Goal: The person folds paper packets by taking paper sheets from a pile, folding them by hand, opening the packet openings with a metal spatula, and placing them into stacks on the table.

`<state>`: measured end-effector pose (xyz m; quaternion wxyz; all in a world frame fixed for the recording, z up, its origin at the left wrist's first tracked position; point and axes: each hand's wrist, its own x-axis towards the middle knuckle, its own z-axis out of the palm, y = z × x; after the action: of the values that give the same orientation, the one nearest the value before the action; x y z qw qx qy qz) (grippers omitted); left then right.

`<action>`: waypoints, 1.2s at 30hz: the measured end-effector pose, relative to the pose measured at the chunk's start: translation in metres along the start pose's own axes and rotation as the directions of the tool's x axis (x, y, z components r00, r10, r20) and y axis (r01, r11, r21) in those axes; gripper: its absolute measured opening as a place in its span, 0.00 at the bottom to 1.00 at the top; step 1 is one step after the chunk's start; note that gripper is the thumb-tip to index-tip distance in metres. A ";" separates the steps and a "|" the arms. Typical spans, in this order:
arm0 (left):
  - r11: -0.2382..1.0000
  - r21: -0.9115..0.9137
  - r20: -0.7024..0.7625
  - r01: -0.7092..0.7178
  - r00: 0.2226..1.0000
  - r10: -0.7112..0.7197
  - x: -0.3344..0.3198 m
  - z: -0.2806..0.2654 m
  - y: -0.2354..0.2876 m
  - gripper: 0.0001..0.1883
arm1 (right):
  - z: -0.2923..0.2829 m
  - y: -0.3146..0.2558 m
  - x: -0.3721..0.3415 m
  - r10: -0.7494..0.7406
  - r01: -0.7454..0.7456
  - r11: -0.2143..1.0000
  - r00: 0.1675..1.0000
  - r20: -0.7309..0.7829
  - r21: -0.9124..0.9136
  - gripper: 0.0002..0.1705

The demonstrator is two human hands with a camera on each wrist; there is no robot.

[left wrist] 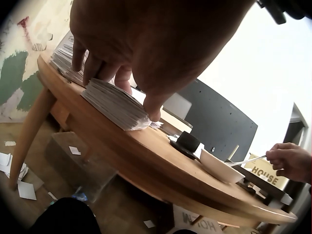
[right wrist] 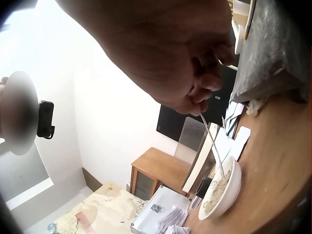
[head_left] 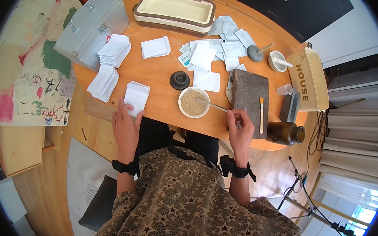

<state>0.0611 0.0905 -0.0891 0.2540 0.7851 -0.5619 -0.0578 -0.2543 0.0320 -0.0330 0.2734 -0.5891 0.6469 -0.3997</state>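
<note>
My left hand (head_left: 125,127) is at a small stack of white paper packets (head_left: 137,96) by the table's near edge. In the left wrist view its thumb (left wrist: 154,108) lies against one corner of the packets and the other fingers reach over the far side. My right hand (head_left: 240,126) pinches the end of a slim metal utensil (head_left: 216,106) between thumb and fingertips. That utensil slants down into a white bowl (right wrist: 233,191) of beige powder (head_left: 192,102), which hides its lower tip.
Beyond the bowl sits a black ring-shaped piece (head_left: 179,80). More packet stacks (head_left: 103,82) stand left, near a metal case (head_left: 89,33). A dark slab (head_left: 251,98) bearing a brush (head_left: 262,113), a brown jar (head_left: 284,133) and a mortar (head_left: 277,62) are right. A cream tray (head_left: 174,7) stands behind.
</note>
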 end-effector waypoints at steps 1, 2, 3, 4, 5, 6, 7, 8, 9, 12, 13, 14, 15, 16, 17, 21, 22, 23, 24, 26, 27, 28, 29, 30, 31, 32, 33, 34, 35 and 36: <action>1.000 0.001 0.005 0.006 1.000 -0.006 0.000 0.000 0.000 0.20 | 0.000 0.000 0.000 0.007 -0.007 1.000 1.000 -0.002 -0.003 0.08; 1.000 0.002 0.005 0.006 1.000 -0.006 0.000 -0.001 0.000 0.20 | 0.001 0.000 0.000 0.007 -0.007 1.000 1.000 -0.002 -0.003 0.08; 1.000 0.000 0.010 0.008 1.000 -0.008 0.000 -0.002 0.000 0.20 | 0.001 0.000 0.000 0.009 -0.009 1.000 1.000 0.001 -0.006 0.08; 1.000 -0.002 0.016 0.010 1.000 -0.010 0.001 -0.003 0.001 0.20 | 0.001 0.000 0.000 0.011 -0.011 1.000 1.000 0.003 -0.008 0.08; 1.000 -0.002 0.016 0.010 1.000 -0.010 0.001 -0.004 0.001 0.20 | 0.001 0.000 0.000 0.011 -0.011 1.000 1.000 0.003 -0.008 0.08; 1.000 -0.002 0.021 0.014 1.000 -0.014 0.001 -0.004 0.002 0.20 | 0.001 0.000 0.000 0.005 -0.005 1.000 1.000 0.005 -0.017 0.08; 1.000 -0.002 0.026 0.019 1.000 -0.018 0.001 -0.004 0.002 0.20 | 0.001 -0.001 0.000 -0.001 0.001 1.000 1.000 0.006 -0.025 0.08; 1.000 -0.002 0.025 0.019 1.000 -0.018 0.001 -0.004 0.002 0.20 | 0.001 0.000 0.000 -0.001 0.001 1.000 1.000 0.007 -0.024 0.08; 1.000 -0.002 0.025 0.017 1.000 -0.017 0.002 -0.005 0.002 0.21 | 0.001 0.000 0.000 -0.004 0.005 0.999 1.000 0.011 -0.034 0.08; 1.000 -0.008 0.032 0.021 0.999 -0.021 0.002 -0.008 0.005 0.21 | 0.002 0.001 0.000 -0.016 0.017 0.999 1.000 0.016 -0.042 0.08; 1.000 -0.013 0.040 0.027 0.999 -0.026 0.003 -0.008 0.005 0.20 | 0.002 0.002 0.000 -0.024 0.024 0.999 1.000 0.018 -0.041 0.08; 1.000 -0.013 0.040 0.027 0.999 -0.026 0.002 -0.007 0.003 0.20 | 0.002 0.002 0.000 -0.023 0.024 0.999 1.000 0.018 -0.041 0.08; 1.000 0.007 0.008 -0.002 1.000 0.002 0.002 -0.004 0.001 0.20 | 0.003 0.003 -0.001 -0.018 0.019 0.999 1.000 0.023 -0.035 0.08; 0.999 0.028 -0.024 -0.030 0.999 0.031 0.002 -0.002 -0.001 0.20 | 0.003 0.003 -0.001 -0.013 0.014 1.000 1.000 0.028 -0.028 0.08; 0.999 0.029 -0.025 -0.031 0.999 0.032 0.001 -0.001 -0.003 0.20 | 0.002 0.003 -0.001 -0.014 0.014 1.000 1.000 0.027 -0.027 0.08; 0.999 0.032 -0.008 -0.017 1.000 0.018 0.003 -0.007 0.002 0.20 | 0.000 0.000 -0.001 0.009 -0.009 1.000 1.000 0.020 -0.021 0.09; 0.999 0.039 0.011 -0.002 1.000 0.001 0.004 -0.009 0.003 0.20 | -0.001 0.000 -0.001 0.007 -0.007 1.000 1.000 0.016 -0.020 0.09; 0.999 0.039 0.011 -0.003 1.000 0.003 0.004 -0.011 0.004 0.20 | -0.001 0.000 -0.001 0.008 -0.007 1.000 1.000 0.014 -0.020 0.09; 0.999 0.037 0.020 0.007 1.000 -0.008 0.004 -0.012 0.004 0.20 | -0.002 0.001 -0.001 0.006 -0.006 1.000 1.000 0.016 -0.020 0.09; 0.999 0.035 0.028 0.017 0.999 -0.018 0.005 -0.013 0.004 0.20 | -0.002 0.002 -0.001 0.003 -0.003 1.000 1.000 0.017 -0.018 0.09; 0.999 0.048 0.022 -0.001 1.000 0.000 0.005 -0.014 0.004 0.20 | -0.002 0.002 -0.001 0.001 -0.001 1.000 1.000 0.024 -0.016 0.09; 0.998 0.061 0.017 -0.019 1.000 0.018 0.006 -0.015 0.004 0.20 | -0.002 0.002 -0.001 -0.001 0.002 1.000 1.000 0.030 -0.014 0.09; 0.998 0.061 0.016 -0.021 1.000 0.020 0.007 -0.017 0.004 0.20 | -0.002 0.003 -0.001 -0.002 0.002 1.000 1.000 0.028 -0.013 0.09; 0.997 0.069 0.015 -0.028 1.000 0.027 0.007 -0.019 0.004 0.20 | -0.001 0.004 -0.001 -0.006 0.007 1.000 1.000 0.030 -0.012 0.09; 0.996 0.078 0.013 -0.034 0.999 0.033 0.008 -0.022 0.006 0.19 | 0.000 0.005 -0.001 -0.010 0.011 1.000 0.999 0.033 -0.010 0.09; 0.996 0.079 0.013 -0.034 0.999 0.033 0.009 -0.027 0.008 0.19 | 0.000 0.004 -0.002 -0.011 0.011 1.000 0.999 0.033 -0.009 0.09; 0.998 0.059 0.039 -0.011 0.999 0.008 0.012 -0.033 0.012 0.19 | -0.001 0.003 -0.002 0.003 -0.003 1.000 0.999 0.032 -0.002 0.09; 0.999 0.040 0.067 0.013 0.998 -0.016 0.014 -0.038 0.014 0.18 | -0.001 0.002 -0.002 0.017 -0.017 1.000 0.999 0.031 0.004 0.09; 0.999 0.040 0.068 0.011 0.998 -0.014 0.016 -0.041 0.015 0.18 | -0.002 0.002 -0.002 0.018 -0.018 1.000 0.999 0.030 0.004 0.09; 0.997 0.051 -0.016 -0.051 0.999 0.052 0.018 -0.043 0.016 0.18 | -0.002 0.002 -0.002 0.021 -0.021 1.000 0.999 0.031 0.007 0.08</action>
<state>0.0703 0.0848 -0.0412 0.2403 0.7770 -0.5811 -0.0300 -0.2573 0.0342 -0.0340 0.2896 -0.5875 0.6472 -0.3900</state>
